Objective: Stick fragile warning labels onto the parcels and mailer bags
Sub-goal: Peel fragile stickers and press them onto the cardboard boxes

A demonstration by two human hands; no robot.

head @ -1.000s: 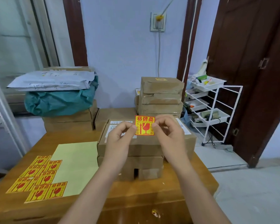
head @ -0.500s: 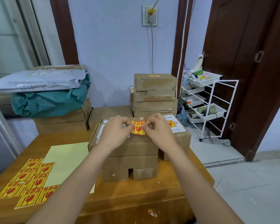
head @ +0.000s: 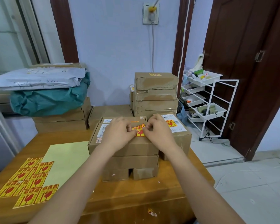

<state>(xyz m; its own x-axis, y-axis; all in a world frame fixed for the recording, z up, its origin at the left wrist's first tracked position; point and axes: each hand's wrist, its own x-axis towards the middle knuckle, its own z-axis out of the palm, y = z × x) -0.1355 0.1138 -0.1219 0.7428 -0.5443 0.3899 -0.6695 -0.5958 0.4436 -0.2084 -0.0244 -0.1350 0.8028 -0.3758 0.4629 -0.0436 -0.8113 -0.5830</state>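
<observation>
A yellow and red fragile label (head: 140, 130) lies on top of the uppermost cardboard parcel (head: 124, 148) of a short stack in the middle of the wooden table (head: 136, 193). My left hand (head: 120, 133) and my right hand (head: 157, 131) meet over it, their curled fingertips pinching the label's left and right edges against the box top. To the right, a second parcel (head: 179, 139) carries a fragile label (head: 170, 123) beside its white shipping label. Several loose fragile labels (head: 29, 181) lie on the table's near left.
A pale yellow backing sheet (head: 66, 160) lies beside the loose labels. Taped parcels (head: 155, 94) are stacked at the back. White and teal mailer bags (head: 45, 92) sit on boxes at the back left. A white wire trolley (head: 207, 102) stands right of the table.
Both hands have brought the label down from the air in front of me onto the top parcel. The camera has tilted slightly down and left.
</observation>
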